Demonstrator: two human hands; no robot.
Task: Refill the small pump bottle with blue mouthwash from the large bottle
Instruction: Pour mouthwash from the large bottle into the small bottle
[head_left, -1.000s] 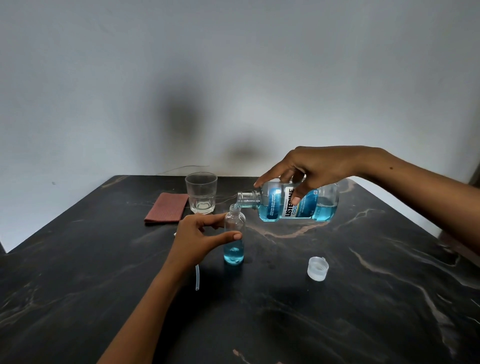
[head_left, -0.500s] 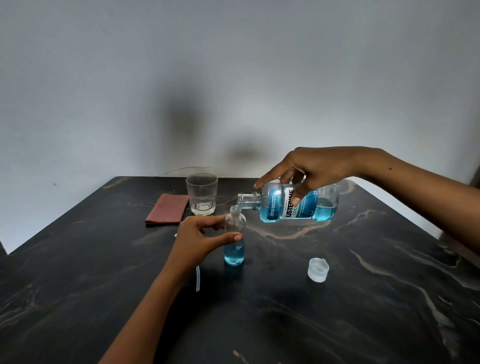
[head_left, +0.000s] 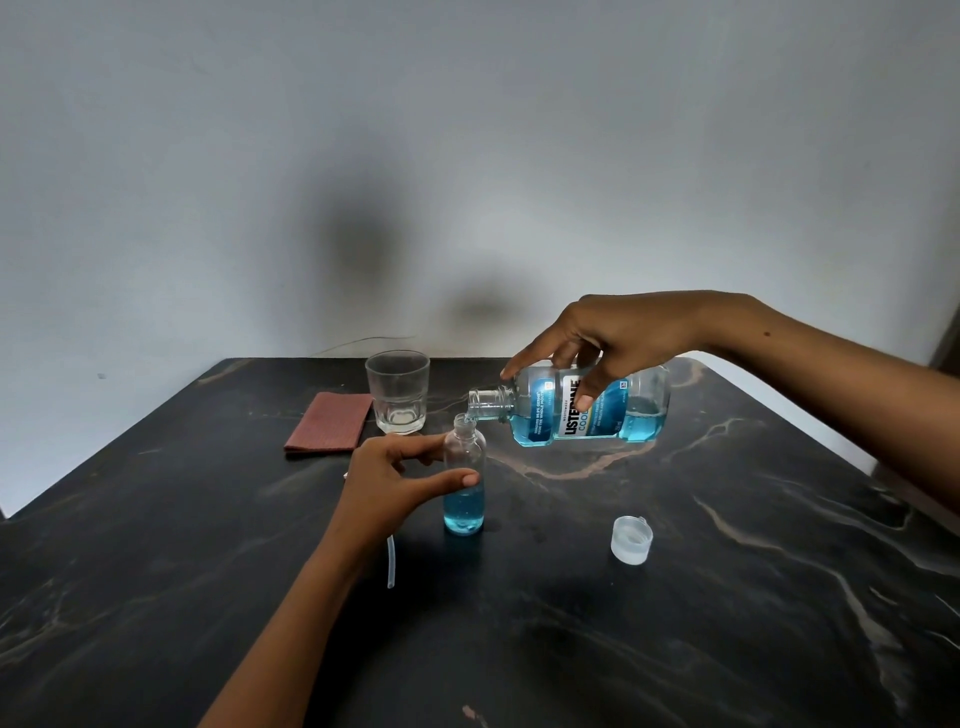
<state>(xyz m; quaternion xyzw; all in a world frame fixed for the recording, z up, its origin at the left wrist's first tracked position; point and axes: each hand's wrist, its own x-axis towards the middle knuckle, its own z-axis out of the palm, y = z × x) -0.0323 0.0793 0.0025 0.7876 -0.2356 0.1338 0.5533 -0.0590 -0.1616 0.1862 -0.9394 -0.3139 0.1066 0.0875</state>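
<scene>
nearest you on the dark marbled desk (head_left: 675, 623) lie a thin clear tube (head_left: 390, 564) and, off to the right, the loose cap (head_left: 630, 539). your left hand (head_left: 387, 480) pinches the small bottle (head_left: 464, 478) between thumb and fingers; it stands upright, blue liquid filling its lower part. above it your right hand (head_left: 618, 338) grips the large bottle (head_left: 582, 404), tipped on its side, open neck just over the small bottle's mouth. farther back stand a glass (head_left: 397, 392) and a folded reddish cloth (head_left: 328, 428).
</scene>
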